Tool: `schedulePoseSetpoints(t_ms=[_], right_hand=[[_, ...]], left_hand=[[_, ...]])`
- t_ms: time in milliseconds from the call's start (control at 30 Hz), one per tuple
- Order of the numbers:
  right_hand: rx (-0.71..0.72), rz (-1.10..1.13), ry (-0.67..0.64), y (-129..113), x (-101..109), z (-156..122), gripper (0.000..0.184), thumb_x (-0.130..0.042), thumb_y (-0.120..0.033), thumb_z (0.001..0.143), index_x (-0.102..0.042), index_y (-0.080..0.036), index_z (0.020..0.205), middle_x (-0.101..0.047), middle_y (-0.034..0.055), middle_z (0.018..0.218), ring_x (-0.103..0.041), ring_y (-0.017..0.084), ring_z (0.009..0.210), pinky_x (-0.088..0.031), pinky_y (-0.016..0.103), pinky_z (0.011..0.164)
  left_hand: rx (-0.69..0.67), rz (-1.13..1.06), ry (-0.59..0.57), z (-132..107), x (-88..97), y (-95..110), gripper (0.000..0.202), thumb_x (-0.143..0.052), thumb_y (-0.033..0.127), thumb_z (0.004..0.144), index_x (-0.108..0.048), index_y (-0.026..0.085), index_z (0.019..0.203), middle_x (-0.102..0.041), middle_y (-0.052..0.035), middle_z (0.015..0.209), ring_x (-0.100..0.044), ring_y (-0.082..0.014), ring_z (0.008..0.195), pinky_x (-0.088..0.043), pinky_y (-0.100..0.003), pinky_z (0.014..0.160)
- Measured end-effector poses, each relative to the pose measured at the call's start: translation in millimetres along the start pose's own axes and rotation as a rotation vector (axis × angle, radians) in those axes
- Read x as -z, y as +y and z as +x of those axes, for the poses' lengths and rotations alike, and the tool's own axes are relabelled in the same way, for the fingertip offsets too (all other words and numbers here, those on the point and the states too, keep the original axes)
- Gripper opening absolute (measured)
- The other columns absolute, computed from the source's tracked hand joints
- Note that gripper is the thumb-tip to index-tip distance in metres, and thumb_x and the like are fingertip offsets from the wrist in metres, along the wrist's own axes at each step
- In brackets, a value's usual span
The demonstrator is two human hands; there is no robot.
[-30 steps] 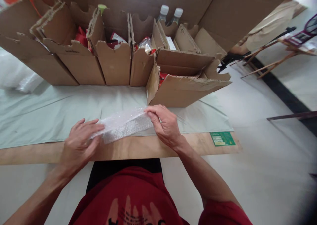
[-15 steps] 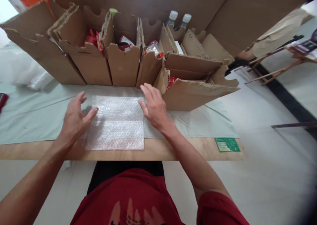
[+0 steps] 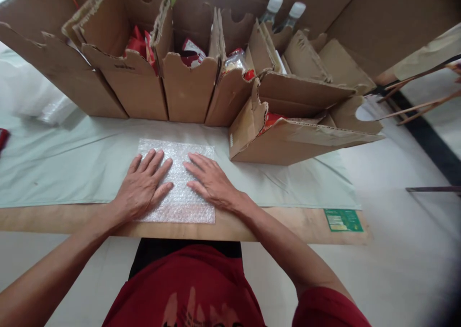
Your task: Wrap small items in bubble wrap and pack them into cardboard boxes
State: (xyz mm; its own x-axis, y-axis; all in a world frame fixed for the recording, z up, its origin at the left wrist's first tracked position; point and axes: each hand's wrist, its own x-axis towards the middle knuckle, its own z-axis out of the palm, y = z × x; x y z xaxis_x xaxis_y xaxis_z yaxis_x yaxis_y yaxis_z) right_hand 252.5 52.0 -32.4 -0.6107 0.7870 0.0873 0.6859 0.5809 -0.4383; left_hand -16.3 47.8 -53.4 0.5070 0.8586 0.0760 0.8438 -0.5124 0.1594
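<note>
A clear, roughly square piece of bubble wrap (image 3: 180, 204) lies flat at the front of the table, partly on the pale green cloth (image 3: 90, 173) and partly on the bare wooden edge. My left hand (image 3: 144, 185) rests palm down on its left side with the fingers spread. On the right side of the wrap, my right hand (image 3: 211, 180) also lies palm down, its fingers stretched toward the left hand. Neither hand holds anything. The parts of the wrap under both palms are hidden.
Cardboard bins (image 3: 189, 89) holding packets stand in a row behind the wrap. Another cardboard box (image 3: 288, 142) sits at the right. Two white-capped bottles (image 3: 272, 10) rise behind. Crumpled clear plastic (image 3: 36, 94) lies at left; a green card (image 3: 343, 220) lies on the wooden edge (image 3: 284, 221).
Both hands have come down and inward from beside and above the bubble wrap and now lie flat on it. The camera view has shifted slightly.
</note>
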Motion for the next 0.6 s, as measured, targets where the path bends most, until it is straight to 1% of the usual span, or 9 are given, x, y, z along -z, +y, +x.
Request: schedulePoseSetpoints(t_ms=[67, 133, 200, 267, 367, 400, 467, 533, 600], right_hand=[[-0.003, 0.055, 0.068, 4.5, 10.1, -24.1, 0.047, -0.055, -0.036, 0.107, -0.055, -0.023, 0.152, -0.047, 0.0127, 0.167, -0.041, 0.029, 0.156, -0.039, 0.056, 0.124], [0.01, 0.066, 0.096, 4.4, 18.4, -52.6, 0.043, -0.056, -0.026, 0.104, -0.059, -0.023, 0.147, -0.055, 0.0126, 0.161, -0.047, 0.029, 0.152, -0.042, 0.057, 0.121], [0.036, 0.031, 0.066, -1.3, 21.9, -78.3, 0.043, -0.056, -0.015, 0.1, -0.063, -0.022, 0.142, -0.059, 0.0134, 0.157, -0.05, 0.029, 0.15, -0.045, 0.054, 0.118], [0.072, -0.032, 0.02, -10.9, 18.9, -94.6, 0.042, -0.054, -0.011, 0.1, -0.066, -0.022, 0.139, -0.059, 0.0145, 0.156, -0.051, 0.03, 0.149, -0.049, 0.052, 0.113], [0.146, -0.102, 0.015, -25.3, 4.7, -98.1, 0.032, -0.057, -0.016, 0.103, -0.07, -0.024, 0.131, -0.061, 0.0145, 0.154, -0.051, 0.031, 0.148, -0.05, 0.05, 0.109], [0.171, -0.103, 0.042, -28.7, -0.5, -95.3, 0.028, -0.058, -0.017, 0.103, -0.072, -0.024, 0.127, -0.064, 0.0139, 0.152, -0.052, 0.031, 0.147, -0.05, 0.05, 0.109], [0.203, -0.039, 0.142, -33.6, -8.1, -88.4, 0.022, -0.057, -0.016, 0.104, -0.074, -0.022, 0.117, -0.07, 0.0127, 0.144, -0.058, 0.03, 0.141, -0.052, 0.049, 0.106], [0.177, 0.124, 0.276, -36.9, -9.5, -83.4, 0.02, -0.056, -0.018, 0.106, -0.074, -0.021, 0.112, -0.076, 0.0108, 0.133, -0.067, 0.026, 0.13, -0.054, 0.045, 0.102], [0.07, 0.354, 0.392, -39.4, -5.0, -81.9, 0.019, -0.055, -0.023, 0.108, -0.074, -0.023, 0.112, -0.079, 0.0082, 0.123, -0.073, 0.022, 0.117, -0.056, 0.042, 0.1]], left_hand=[[-0.003, -0.027, -0.01, -1.2, 3.5, -2.0, 0.063, -0.032, 0.054, 0.107, -0.044, 0.019, 0.159, -0.035, -0.0172, 0.172, -0.026, -0.0368, 0.162, -0.018, -0.059, 0.13], [-0.012, -0.074, -0.013, -2.3, 5.9, -5.8, 0.065, -0.034, 0.057, 0.106, -0.042, 0.02, 0.16, -0.032, -0.0166, 0.174, -0.024, -0.0369, 0.163, -0.018, -0.059, 0.131], [-0.013, -0.139, 0.014, -3.8, 6.5, -10.8, 0.067, -0.037, 0.059, 0.105, -0.04, 0.021, 0.161, -0.028, -0.0158, 0.175, -0.021, -0.0376, 0.164, -0.019, -0.06, 0.131], [-0.007, -0.207, 0.064, -6.7, 6.1, -14.7, 0.066, -0.039, 0.058, 0.105, -0.04, 0.024, 0.161, -0.028, -0.0136, 0.176, -0.019, -0.0376, 0.165, -0.021, -0.06, 0.131], [-0.025, -0.294, 0.131, -15.8, 8.5, -16.4, 0.057, -0.044, 0.053, 0.106, -0.043, 0.031, 0.159, -0.036, -0.0084, 0.173, -0.02, -0.0346, 0.165, -0.022, -0.059, 0.131], [-0.044, -0.323, 0.144, -20.6, 11.5, -16.3, 0.055, -0.045, 0.051, 0.106, -0.044, 0.034, 0.158, -0.04, -0.0063, 0.171, -0.021, -0.0333, 0.165, -0.023, -0.058, 0.132], [-0.074, -0.392, 0.138, -33.0, 22.1, -17.3, 0.052, -0.048, 0.049, 0.106, -0.045, 0.038, 0.157, -0.045, -0.0025, 0.168, -0.024, -0.0313, 0.164, -0.024, -0.057, 0.132], [-0.058, -0.489, 0.071, -47.6, 37.6, -20.8, 0.053, -0.046, 0.05, 0.106, -0.044, 0.042, 0.158, -0.044, 0.0005, 0.169, -0.026, -0.0307, 0.163, -0.026, -0.055, 0.132], [-0.03, -0.623, -0.034, -61.2, 53.5, -25.6, 0.057, -0.04, 0.058, 0.106, -0.04, 0.042, 0.161, -0.045, 0.0004, 0.168, -0.032, -0.0317, 0.161, -0.031, -0.054, 0.13]])
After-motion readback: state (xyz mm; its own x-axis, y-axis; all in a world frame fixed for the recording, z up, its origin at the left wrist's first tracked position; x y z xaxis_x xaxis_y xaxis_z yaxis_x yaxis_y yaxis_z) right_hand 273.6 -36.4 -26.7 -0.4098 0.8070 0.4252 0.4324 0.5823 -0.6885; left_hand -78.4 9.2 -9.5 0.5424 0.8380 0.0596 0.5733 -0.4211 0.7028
